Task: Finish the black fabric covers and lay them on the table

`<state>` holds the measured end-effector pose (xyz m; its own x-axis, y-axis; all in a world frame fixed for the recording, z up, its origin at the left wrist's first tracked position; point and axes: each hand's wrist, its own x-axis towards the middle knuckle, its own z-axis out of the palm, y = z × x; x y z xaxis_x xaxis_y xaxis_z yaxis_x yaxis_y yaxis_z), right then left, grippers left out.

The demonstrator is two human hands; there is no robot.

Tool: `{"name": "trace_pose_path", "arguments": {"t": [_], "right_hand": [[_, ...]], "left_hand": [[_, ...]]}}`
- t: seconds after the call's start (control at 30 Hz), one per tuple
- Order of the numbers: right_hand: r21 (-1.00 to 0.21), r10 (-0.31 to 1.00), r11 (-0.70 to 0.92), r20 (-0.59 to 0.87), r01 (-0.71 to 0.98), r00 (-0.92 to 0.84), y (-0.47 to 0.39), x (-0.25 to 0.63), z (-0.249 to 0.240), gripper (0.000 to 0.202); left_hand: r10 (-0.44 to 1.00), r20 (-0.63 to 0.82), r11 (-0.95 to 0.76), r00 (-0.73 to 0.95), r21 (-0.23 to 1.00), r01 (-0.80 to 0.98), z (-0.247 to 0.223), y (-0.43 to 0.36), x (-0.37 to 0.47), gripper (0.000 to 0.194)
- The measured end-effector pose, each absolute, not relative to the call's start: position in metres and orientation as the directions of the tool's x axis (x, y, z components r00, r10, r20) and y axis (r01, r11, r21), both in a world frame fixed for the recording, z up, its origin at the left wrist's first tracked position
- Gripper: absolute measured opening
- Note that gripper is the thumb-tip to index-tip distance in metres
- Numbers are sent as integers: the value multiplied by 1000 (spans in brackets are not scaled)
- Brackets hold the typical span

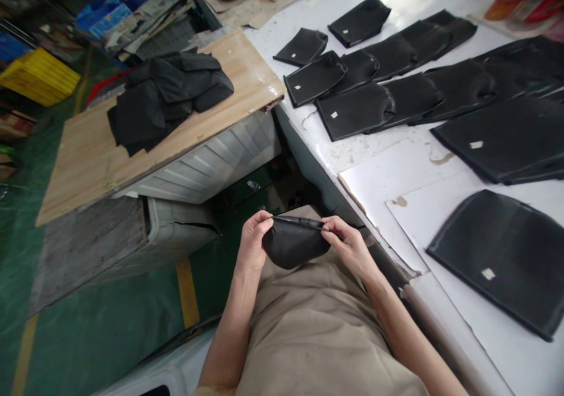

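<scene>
Black piece (296, 246), edge pinched by left hand (254, 238) and right hand (348, 242) (each grip closed), beside white table (374, 175)

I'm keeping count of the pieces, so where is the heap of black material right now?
In the head view, the black heap is in the upper left, lying on the wooden board, to the left of the white table.

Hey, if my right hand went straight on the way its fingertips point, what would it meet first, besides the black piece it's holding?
Probably your left hand, pinching the opposite end of the black piece, though depth is unclear from one view.
</scene>
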<state>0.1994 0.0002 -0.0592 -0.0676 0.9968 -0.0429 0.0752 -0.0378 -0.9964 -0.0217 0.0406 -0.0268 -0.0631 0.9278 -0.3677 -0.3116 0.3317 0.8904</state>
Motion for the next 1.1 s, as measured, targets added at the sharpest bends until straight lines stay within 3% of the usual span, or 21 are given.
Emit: {"name": "trace_pose_path", "arguments": {"t": [0.27,0.57,1.1], "right_hand": [[-980,985,-159,-150,-116,-86,-1,188,-56,36],[-965,982,-183,-186,-186,0,1,183,-51,33],[-991,998,-60,-61,-119,9,8,184,-43,28]], "left_hand": [[914,-367,324,-171,917,-234,-24,41,-23,14],[924,-339,304,-174,931,-201,-25,39,-21,17],[947,-311,301,-83,947,-114,-30,40,-39,14]]}}
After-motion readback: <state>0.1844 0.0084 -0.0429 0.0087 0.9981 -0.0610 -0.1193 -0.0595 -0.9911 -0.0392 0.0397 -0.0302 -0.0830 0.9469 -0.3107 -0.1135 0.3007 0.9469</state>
